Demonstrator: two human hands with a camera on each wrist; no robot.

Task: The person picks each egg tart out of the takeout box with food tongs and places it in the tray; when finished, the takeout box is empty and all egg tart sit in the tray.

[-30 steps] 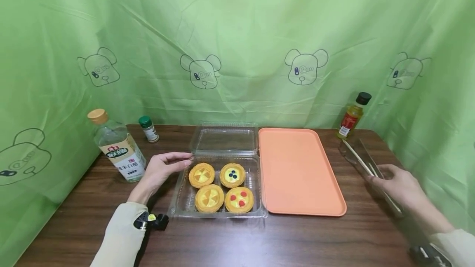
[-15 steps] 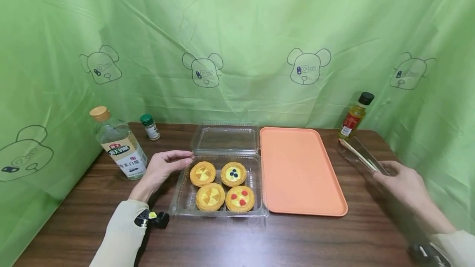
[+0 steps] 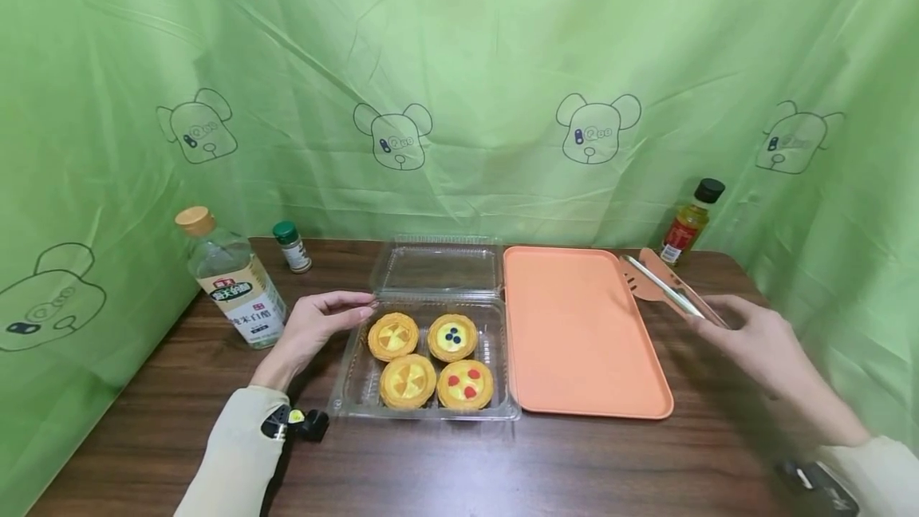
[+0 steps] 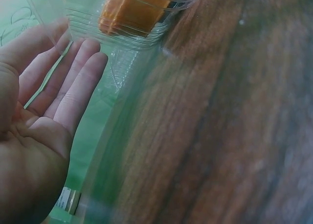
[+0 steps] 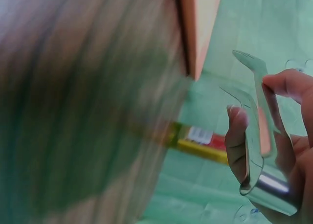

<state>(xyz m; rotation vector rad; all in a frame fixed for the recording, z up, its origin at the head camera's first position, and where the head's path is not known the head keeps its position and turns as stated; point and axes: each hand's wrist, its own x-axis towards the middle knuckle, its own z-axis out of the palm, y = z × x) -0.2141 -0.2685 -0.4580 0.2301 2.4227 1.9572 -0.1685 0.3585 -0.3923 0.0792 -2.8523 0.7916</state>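
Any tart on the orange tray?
No, all four tarts sit in the clear container, left of the orange tray.

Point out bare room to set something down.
Widest patch: the table in front of the clear container and orange tray. The tray's surface is bare too. Crowded: right rear, with tongs, right hand and black-capped bottle; and left, where the large bottle, left hand and container bunch together.
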